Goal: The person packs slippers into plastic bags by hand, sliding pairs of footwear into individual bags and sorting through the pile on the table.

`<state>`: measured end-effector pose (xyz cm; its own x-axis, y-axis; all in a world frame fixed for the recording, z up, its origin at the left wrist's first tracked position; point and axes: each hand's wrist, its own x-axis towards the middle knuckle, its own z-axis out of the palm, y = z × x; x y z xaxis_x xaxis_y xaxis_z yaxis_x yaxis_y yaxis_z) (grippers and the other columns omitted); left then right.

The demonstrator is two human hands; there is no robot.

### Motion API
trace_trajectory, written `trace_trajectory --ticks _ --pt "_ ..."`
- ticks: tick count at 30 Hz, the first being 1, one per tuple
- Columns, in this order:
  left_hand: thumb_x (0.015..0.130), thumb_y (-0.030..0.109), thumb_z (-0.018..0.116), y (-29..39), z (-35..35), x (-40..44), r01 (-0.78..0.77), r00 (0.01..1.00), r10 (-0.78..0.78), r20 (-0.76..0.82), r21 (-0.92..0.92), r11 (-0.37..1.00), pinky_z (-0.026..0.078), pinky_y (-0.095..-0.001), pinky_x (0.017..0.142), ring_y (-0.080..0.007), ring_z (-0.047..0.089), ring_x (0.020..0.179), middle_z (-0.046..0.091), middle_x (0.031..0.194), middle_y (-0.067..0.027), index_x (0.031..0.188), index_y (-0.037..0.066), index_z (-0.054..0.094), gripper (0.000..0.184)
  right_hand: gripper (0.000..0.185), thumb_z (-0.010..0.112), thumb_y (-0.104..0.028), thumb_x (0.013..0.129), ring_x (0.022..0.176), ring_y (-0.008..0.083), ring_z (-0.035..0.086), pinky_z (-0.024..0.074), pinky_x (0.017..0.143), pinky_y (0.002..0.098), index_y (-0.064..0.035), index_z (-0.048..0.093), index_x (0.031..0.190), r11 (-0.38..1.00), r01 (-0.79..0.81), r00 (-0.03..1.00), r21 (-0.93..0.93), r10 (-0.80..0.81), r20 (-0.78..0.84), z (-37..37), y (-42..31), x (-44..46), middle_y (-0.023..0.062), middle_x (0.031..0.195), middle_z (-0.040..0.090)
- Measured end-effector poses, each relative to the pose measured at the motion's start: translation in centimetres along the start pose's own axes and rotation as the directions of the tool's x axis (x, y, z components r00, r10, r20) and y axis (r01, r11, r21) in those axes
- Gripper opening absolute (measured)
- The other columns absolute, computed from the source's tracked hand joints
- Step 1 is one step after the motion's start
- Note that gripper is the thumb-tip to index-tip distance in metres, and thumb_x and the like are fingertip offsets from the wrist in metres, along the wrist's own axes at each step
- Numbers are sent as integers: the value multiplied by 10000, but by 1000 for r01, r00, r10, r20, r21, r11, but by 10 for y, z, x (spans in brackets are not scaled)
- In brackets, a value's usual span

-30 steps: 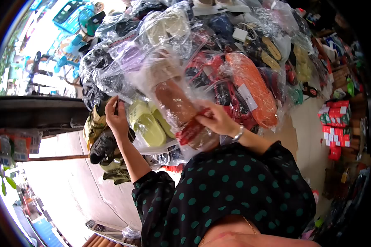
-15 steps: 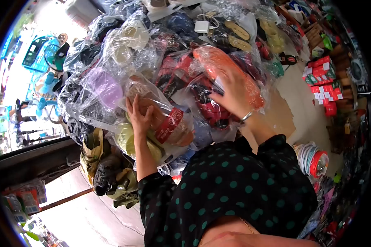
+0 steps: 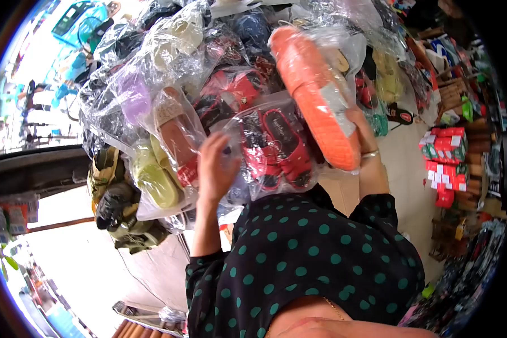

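- the right hand (image 3: 361, 127) grips the orange shoes (image 3: 312, 93) by their near side edge, thumb showing by the white label (image 3: 334, 105) – the other fingers are mostly hidden. a grip there probably finds something stiffer than slick, loose wrap.
- the orange shoes sit slantwise over the right part of the pile, near end toward the body; clear plastic seems to keep them together and clean.
- the left hand (image 3: 215, 169) is blurred, its fingers loosely parted with nothing visible in them. it is over the bags between the brown slippers (image 3: 176, 128) and the red-and-black sandals (image 3: 284, 143); i cannot tell if it touches either – perhaps it is there to steady the slippery pile.
- the red-and-black sandals lie side by side, openings up, in a clear bag close to the body, likely so the pair can be seen at a glance.
- the green slippers (image 3: 162, 183) lie just beside the brown slippers at the pile's left edge; the bags overlap, presumably leaning on one another for support.
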<state>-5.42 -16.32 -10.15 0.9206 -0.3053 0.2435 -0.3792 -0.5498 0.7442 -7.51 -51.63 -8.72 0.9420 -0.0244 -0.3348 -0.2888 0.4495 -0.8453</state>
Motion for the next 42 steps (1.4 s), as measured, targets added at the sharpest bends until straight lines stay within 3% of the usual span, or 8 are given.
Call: trace_trajectory --ticks 7,11,15,28,33,37,39,42 --pt "693 330 726 41 124 -14 -22 995 -15 102 353 935 260 -615 957 -278 475 1062 516 1092 -74 818 110 616 276 616 564 -300 869 1146 272 538 429 992 391 26 355 1348 826 6 973 563 -135 188 -77 -35 -15 178 1299 502" --pt "640 47 685 35 115 -47 41 977 -14 -212 124 991 399 -360 772 -293 511 880 528 904 -116 701 35 549 149 598 565 -283 869 1138 265 544 436 982 377 22 363 1342 815 -47 952 578 -139 274 -102 -32 -12 174 1289 511" --pt "850 86 457 45 66 -76 166 792 -317 -522 -315 934 435 -352 766 -228 539 834 560 877 -129 731 -1 498 153 615 546 -307 878 1178 278 511 416 1001 388 10 342 1363 834 -15 971 551 -118 206 -86 -30 -24 174 1317 486" --pt "883 292 511 53 -1 -58 -44 634 -235 -737 -338 940 451 -361 740 -208 542 775 534 814 -116 712 43 434 311 676 666 -140 736 1178 206 432 342 998 333 11 381 1329 878 309 941 -366 -338 -18 23 21 -47 125 1303 426" --pt "683 69 675 14 59 -17 -51 998 48 44 73 996 369 -407 883 -267 531 838 558 825 -89 704 67 512 165 471 678 -233 747 1144 362 396 345 957 449 -119 570 1191 127 224 939 -966 -294 179 36 114 -13 163 1259 436" --pt "695 96 669 18 77 -17 -216 975 215 57 26 976 374 -432 851 -287 547 814 557 836 -92 740 64 521 158 433 670 -187 752 1114 361 425 342 943 458 -125 577 1171 191 353 882 -916 -395 258 26 117 -19 148 1222 478" --pt "700 119 677 5 76 -24 -219 974 217 62 14 976 327 -461 942 -265 556 821 559 832 -74 739 79 529 158 475 704 -186 719 1082 364 450 346 939 451 -105 573 1168 -65 281 626 -957 -744 234 20 77 -30 157 1197 501" --pt "707 147 686 3 76 -28 -249 967 246 71 33 968 273 -496 1039 -242 566 825 559 825 -56 739 95 536 162 591 759 -259 663 1091 356 450 370 914 440 -21 548 1161 184 67 612 -981 -784 -105 -17 75 -18 169 1200 500"
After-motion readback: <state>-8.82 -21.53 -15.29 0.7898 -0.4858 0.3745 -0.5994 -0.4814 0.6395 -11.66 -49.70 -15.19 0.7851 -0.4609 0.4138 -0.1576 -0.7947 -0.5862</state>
